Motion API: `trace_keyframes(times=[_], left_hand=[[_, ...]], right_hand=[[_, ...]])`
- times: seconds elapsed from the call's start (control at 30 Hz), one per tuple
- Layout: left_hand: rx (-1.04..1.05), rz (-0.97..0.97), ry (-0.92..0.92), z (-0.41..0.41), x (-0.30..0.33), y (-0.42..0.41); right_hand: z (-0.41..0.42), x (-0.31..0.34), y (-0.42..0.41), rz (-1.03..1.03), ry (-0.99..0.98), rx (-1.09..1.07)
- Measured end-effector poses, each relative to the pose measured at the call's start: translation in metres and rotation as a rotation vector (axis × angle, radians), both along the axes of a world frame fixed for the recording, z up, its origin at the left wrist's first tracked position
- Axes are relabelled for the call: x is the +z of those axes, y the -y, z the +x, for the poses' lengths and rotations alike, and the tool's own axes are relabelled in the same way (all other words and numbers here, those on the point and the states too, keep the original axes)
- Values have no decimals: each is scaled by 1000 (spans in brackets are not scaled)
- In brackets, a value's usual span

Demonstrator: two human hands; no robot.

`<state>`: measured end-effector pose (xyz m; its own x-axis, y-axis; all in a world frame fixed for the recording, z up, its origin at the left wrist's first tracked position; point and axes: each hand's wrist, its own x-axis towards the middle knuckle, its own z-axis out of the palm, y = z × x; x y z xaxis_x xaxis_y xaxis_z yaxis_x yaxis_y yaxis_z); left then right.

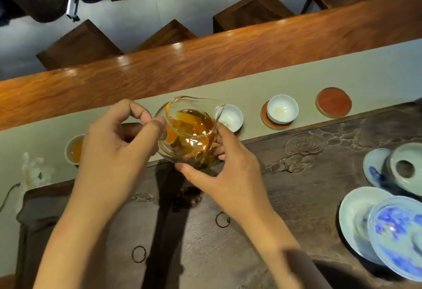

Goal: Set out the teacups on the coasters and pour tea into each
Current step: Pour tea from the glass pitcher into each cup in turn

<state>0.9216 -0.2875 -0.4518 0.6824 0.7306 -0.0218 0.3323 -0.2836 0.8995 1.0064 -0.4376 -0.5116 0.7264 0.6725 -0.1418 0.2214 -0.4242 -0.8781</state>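
Note:
Both hands hold a clear glass pitcher (pixel 190 129) of amber tea above the near edge of a pale green runner (pixel 262 83). My left hand (pixel 118 138) pinches its left rim. My right hand (pixel 230 170) cups its base and right side. A white teacup (pixel 74 151) filled with tea stands at the left, partly hidden by my left hand. Just right of the pitcher sits an empty white cup (pixel 231 117) on a coaster, partly hidden. Further right stands another empty white cup (pixel 282 108) on a red coaster (pixel 266 119). A bare red coaster (pixel 333 102) lies at the far right.
A dark carved tea tray (pixel 296 197) fills the foreground. Blue-and-white bowls and lids (pixel 376 224) and a celadon lid (pixel 405 167) sit at its right. A glossy wooden tabletop (pixel 205 60) runs behind the runner, with wooden stools (pixel 77 46) beyond. A white flower ornament (pixel 34 170) lies at left.

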Motion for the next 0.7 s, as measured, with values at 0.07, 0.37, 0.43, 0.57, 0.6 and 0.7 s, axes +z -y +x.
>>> trace_keyframes(times=[0.07,0.37,0.43,0.57,0.6,0.7], left_hand=[[-10,15,2,5,-1,3],[-3,34,-54,16,-3,6],[-1,37,-69,17,-2,7],[6,69,-107,19,-1,8],[8,75,-115,20,-1,7],[7,93,-143,20,0,6]], right_hand=[[3,-3,4,-2,-25,-7],[6,-11,8,38,-122,-7],[7,-12,9,43,-134,-7],[7,-13,8,49,-160,-11],[6,-14,7,51,-168,-13],[5,-15,5,62,-192,-18]])
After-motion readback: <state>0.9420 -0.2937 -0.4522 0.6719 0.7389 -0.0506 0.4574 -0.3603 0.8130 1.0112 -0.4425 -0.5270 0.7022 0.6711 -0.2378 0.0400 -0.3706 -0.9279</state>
